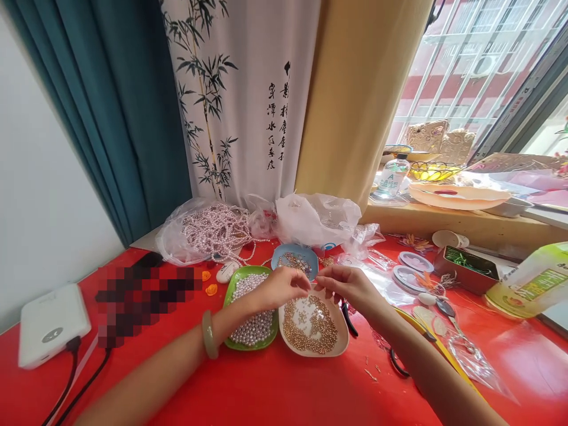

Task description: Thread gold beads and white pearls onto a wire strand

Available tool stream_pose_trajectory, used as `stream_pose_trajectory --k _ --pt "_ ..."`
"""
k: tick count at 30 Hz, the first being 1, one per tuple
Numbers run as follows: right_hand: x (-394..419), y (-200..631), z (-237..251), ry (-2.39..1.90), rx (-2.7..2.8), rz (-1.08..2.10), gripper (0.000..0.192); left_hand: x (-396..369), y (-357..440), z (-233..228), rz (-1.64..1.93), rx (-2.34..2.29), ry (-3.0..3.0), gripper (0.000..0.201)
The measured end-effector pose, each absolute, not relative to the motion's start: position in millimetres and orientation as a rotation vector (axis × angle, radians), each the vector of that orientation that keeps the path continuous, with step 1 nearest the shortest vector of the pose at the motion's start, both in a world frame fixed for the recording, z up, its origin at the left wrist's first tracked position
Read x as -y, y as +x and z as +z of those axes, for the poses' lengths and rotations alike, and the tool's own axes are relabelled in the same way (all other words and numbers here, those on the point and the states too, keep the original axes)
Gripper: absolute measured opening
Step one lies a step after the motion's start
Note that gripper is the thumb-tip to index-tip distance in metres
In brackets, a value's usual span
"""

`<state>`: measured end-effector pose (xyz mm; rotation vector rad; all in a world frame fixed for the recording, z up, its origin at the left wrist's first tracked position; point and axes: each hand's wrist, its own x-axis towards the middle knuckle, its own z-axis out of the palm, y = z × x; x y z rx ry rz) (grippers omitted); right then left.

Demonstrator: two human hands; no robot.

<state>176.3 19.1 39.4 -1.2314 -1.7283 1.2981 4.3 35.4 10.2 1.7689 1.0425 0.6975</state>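
Note:
My left hand [288,285] hovers over the gap between a green dish [271,338] of pearly lilac beads [252,313] and a cream dish [310,352]. Its fingers are pinched together, and what they hold is too small to make out. Close beside it, my right hand [338,281] also has its fingertips in a pinch above the cream dish; anything between them cannot be made out. Small gold beads [323,331] lie spread in the cream dish. Behind the hands stands a blue dish [313,260] with mixed small beads.
Strings of pink pearl beads [213,228] spill from a plastic bag at the back. To the right lie yellow-handled scissors or pliers [444,349], a tin box [465,272] and a tilted bottle [528,281]. A white power bank [53,325] with cables sits at the left.

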Motion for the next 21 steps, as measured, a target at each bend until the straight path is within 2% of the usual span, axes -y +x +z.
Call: stream_pose_trajectory --k 3,8,21 --pt "-18 177 39 -1.200 1.680 1.331 0.020 -26 9 3 0.517 -1.017 2.081 0.017" --pt "-18 176 40 -1.190 1.632 1.338 0.021 -10 19 -2 0.426 -0.930 2.407 0.024" --pt "-6 183 65 -1.075 1.478 1.111 0.020 -9 22 -11 0.339 -0.874 2.481 0.008"
